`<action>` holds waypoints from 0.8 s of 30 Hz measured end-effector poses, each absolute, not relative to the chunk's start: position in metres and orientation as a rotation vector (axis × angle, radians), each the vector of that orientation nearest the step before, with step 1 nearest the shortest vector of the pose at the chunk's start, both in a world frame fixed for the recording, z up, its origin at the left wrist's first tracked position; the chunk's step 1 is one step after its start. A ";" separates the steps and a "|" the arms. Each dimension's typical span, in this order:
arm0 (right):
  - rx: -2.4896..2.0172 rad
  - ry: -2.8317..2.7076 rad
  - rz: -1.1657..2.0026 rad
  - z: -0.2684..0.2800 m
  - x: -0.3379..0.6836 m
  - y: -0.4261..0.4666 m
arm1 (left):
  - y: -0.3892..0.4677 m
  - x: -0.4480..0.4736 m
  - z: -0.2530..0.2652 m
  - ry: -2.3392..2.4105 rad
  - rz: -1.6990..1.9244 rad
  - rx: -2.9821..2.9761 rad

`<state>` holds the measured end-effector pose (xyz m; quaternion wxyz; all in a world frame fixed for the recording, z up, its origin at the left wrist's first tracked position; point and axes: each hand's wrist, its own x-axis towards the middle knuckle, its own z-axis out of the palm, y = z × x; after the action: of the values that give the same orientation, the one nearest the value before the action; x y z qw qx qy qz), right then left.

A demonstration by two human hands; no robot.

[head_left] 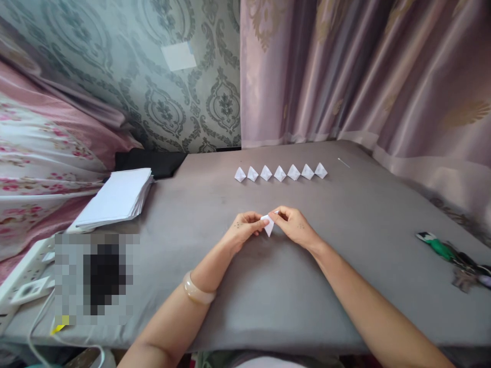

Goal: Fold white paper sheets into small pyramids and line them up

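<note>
A small piece of folded white paper [269, 228] is pinched between both hands over the middle of the table, its pointed end toward me. My left hand [246, 227] grips its left side with thumb and fingers. On the other side, my right hand [293, 223] holds the upper right edge, thumb on the near face. The fingers partly cover the paper, so its full shape is hidden. Beyond the hands, several small white folded paper shapes [280, 174] stand in a row, all pointed and much alike.
At the left lies a stack of white paper [117, 194], with black cloth [153, 161] behind it. A power strip [23, 278] with cables runs along the left edge, near a blurred-out patch. Keys with a green tag [441, 248] rest at right. A thin white stick [343, 162] lies far right.
</note>
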<state>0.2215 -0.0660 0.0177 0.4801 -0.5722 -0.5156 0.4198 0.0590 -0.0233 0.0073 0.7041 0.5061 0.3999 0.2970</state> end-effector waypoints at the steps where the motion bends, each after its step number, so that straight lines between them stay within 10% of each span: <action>1: -1.383 -1.229 1.043 0.017 0.220 -0.066 | -0.023 0.059 0.008 0.884 0.700 1.106; 24: -1.476 -1.192 1.031 0.002 0.210 -0.064 | -0.019 0.059 0.007 0.875 0.830 0.874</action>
<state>0.2101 -0.0636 0.0017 0.4716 -0.6027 -0.4867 0.4212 0.0594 -0.0188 0.0068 0.7353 0.3976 0.3982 0.3777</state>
